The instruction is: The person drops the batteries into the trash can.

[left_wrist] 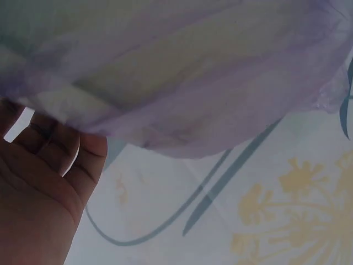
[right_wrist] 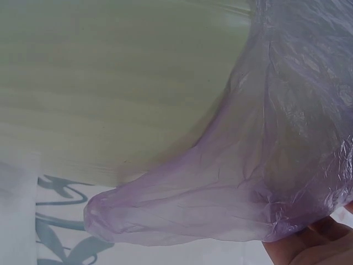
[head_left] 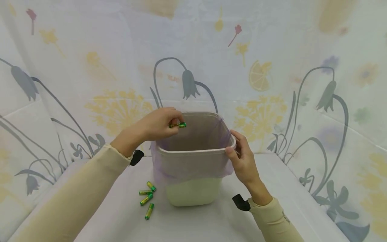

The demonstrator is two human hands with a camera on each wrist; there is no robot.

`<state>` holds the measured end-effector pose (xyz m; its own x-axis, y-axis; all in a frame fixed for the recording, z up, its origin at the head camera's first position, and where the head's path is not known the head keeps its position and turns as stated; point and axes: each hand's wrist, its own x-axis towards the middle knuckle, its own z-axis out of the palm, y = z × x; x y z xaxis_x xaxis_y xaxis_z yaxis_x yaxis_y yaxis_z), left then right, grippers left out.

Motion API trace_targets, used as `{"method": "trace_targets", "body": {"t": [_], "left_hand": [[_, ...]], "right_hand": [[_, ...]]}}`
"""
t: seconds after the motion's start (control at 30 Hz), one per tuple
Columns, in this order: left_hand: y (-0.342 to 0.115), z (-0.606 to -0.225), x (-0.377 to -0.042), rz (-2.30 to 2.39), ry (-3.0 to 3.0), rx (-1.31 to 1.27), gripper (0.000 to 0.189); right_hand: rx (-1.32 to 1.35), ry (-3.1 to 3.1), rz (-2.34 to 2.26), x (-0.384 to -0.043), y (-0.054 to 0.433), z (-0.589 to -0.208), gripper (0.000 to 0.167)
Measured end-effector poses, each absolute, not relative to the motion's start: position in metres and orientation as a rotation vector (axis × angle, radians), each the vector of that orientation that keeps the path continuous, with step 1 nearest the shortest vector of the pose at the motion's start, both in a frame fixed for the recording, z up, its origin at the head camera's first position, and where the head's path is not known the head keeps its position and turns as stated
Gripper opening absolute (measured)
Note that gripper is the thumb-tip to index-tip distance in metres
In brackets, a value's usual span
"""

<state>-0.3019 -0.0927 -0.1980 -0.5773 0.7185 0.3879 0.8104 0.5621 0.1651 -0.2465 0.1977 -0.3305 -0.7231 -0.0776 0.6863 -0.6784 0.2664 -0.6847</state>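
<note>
A pale trash bin (head_left: 193, 193) stands on the white table, lined with a thin purple plastic bag (head_left: 193, 166) folded over its rim. Above the bin's left side, my left hand (head_left: 160, 124) pinches a green battery (head_left: 182, 125) between thumb and fingers. My right hand (head_left: 245, 159) grips the rim at the right corner, thumb outside, over the bag. The bag's loose purple edge (right_wrist: 165, 218) hangs down the bin wall in the right wrist view. In the left wrist view the bag (left_wrist: 220, 105) covers the upper part, with left-hand fingers (left_wrist: 88, 160) below it.
Several green batteries (head_left: 146, 199) lie on the table (head_left: 121, 215) left of the bin's base. A floral-patterned curtain (head_left: 211, 50) hangs close behind the bin and along both sides.
</note>
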Motion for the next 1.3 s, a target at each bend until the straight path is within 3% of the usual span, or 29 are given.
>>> {"method": "trace_targets", "body": {"t": [0.57,1.3], "left_hand": [[-0.056,-0.213,-0.315,-0.544,-2.577,-1.376,0.018],[-0.055,-0.221,-0.313,-0.419,-2.731,-1.335,0.017]], "right_hand": [[0.676,-1.987,1.515,-0.246,0.198,-0.329,0.052],[0.661,-2.006,1.515,-0.245,0.197,-0.329,0.053]]}}
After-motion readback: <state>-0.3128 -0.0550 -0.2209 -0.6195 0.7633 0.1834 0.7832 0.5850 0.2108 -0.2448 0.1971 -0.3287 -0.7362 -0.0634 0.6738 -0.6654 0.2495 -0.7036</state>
